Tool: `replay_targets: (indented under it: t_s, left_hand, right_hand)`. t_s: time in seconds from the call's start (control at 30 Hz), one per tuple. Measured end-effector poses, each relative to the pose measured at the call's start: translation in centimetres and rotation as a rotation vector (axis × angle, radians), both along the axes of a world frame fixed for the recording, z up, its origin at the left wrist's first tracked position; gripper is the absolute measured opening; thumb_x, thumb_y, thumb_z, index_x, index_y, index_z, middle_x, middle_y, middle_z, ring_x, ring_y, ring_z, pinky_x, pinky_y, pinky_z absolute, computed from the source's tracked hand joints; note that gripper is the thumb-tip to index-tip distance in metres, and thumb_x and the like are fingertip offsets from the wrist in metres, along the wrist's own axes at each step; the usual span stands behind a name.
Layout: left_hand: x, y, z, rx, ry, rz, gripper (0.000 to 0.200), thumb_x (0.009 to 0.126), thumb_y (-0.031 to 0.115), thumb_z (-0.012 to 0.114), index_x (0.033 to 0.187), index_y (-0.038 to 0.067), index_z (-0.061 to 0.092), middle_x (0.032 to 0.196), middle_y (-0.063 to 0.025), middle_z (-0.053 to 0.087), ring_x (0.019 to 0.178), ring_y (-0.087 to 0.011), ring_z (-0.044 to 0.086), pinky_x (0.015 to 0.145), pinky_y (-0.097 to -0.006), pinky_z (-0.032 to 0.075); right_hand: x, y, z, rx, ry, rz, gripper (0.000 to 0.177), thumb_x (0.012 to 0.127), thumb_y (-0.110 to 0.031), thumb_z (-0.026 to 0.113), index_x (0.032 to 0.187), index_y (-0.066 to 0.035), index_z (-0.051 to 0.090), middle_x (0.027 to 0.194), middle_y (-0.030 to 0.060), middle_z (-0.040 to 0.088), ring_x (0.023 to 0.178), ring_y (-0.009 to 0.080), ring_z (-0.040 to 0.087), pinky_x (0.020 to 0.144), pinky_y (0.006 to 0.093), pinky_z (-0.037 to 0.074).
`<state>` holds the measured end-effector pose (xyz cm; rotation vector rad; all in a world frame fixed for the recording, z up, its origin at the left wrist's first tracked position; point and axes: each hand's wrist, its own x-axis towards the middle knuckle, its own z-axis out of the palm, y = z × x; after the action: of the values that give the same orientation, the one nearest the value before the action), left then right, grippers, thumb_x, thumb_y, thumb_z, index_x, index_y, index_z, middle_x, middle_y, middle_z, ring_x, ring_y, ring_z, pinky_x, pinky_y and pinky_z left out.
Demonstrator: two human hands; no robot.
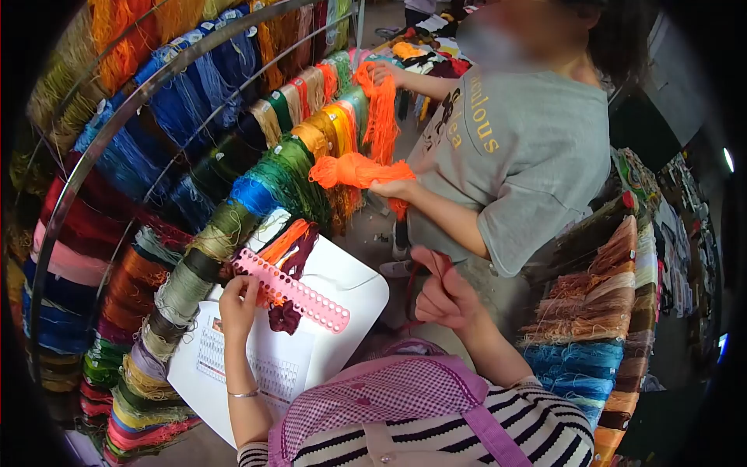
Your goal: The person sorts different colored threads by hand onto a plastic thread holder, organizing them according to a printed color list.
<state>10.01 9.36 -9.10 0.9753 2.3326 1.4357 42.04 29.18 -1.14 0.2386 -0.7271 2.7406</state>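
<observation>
A single dark red thread [410, 296] is being pinched in the right hand [445, 294], just right of centre frame. The fingers [430, 261] are closed narrowly on its upper part, and the rest is hanging in a loose loop below the hand.

To the left of centre, a pink thread organiser [299, 296], a long strip with rows of holes, is being gripped at its lower-left end by the left hand [237, 307]. It is pressed there against white sheets [342, 288], with the fingers wrapped shut around both. Maroon floss [286, 317] and orange floss [284, 241] are already looped through the strip.

The thread is judged to be very light, limp and soft. It is likely to slide through a slack pinch, so it is best taken close to its end between fingertip and thumb. The strip is judged thin and somewhat bendy, so it is best supported from beneath by the sheets.

In the upper centre, an orange skein [354, 170] is being held by another person's hand [393, 188]. Racks of coloured skeins [194, 257] are filling the left of the frame.
</observation>
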Motion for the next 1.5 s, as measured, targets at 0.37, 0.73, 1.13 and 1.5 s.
replay_targets:
  t_s: [0.37, 0.73, 1.13, 1.5]
  left_hand:
    - [-0.6, -4.1, -2.1, -0.579, 0.239, 0.037, 0.038, 0.087, 0.036, 0.060, 0.075, 0.000, 0.055, 0.067, -0.0169, 0.061, 0.062, -0.0343, 0.059, 0.059, -0.0431, 0.042]
    - [-1.0, -4.4, -3.5, -0.509, 0.201, -0.024, 0.033, 0.082, 0.025, 0.067, 0.070, 0.000, 0.048, 0.065, -0.0160, 0.054, 0.059, -0.0331, 0.052, 0.057, -0.0426, 0.040]
    - [-0.8, -4.5, -3.4, -0.501, 0.210, -0.027, 0.033, 0.082, 0.022, 0.067, 0.070, 0.000, 0.045, 0.064, -0.0154, 0.052, 0.059, -0.0328, 0.049, 0.055, -0.0423, 0.038]
    - [-0.6, -4.3, -3.1, -0.493, 0.167, -0.018, 0.031, 0.083, 0.018, 0.067, 0.069, 0.001, 0.045, 0.061, -0.0134, 0.050, 0.057, -0.0304, 0.047, 0.055, -0.0402, 0.038]
  right_hand:
    - [-8.4, 2.9, -2.4, 0.409, -0.419, -0.143, 0.051, 0.101, -0.025, 0.037, 0.147, -0.013, 0.018, 0.060, 0.0015, 0.047, 0.045, 0.0047, 0.029, 0.045, 0.0183, 0.026]
    - [-15.2, 7.0, -4.0, 0.436, -0.534, -0.331, 0.060, 0.098, -0.023, 0.046, 0.148, -0.017, 0.013, 0.065, 0.0048, 0.052, 0.044, 0.0040, 0.031, 0.042, 0.0192, 0.023]
    - [-17.4, 7.6, -6.9, 0.487, -0.577, -0.305, 0.052, 0.094, -0.018, 0.052, 0.141, -0.008, 0.032, 0.068, 0.0006, 0.054, 0.049, 0.0014, 0.033, 0.043, 0.0175, 0.024]
    - [-16.9, 6.9, -8.0, 0.512, -0.608, -0.316, 0.044, 0.094, -0.021, 0.052, 0.132, -0.001, 0.040, 0.068, 0.0007, 0.055, 0.048, 0.0005, 0.033, 0.043, 0.0170, 0.024]
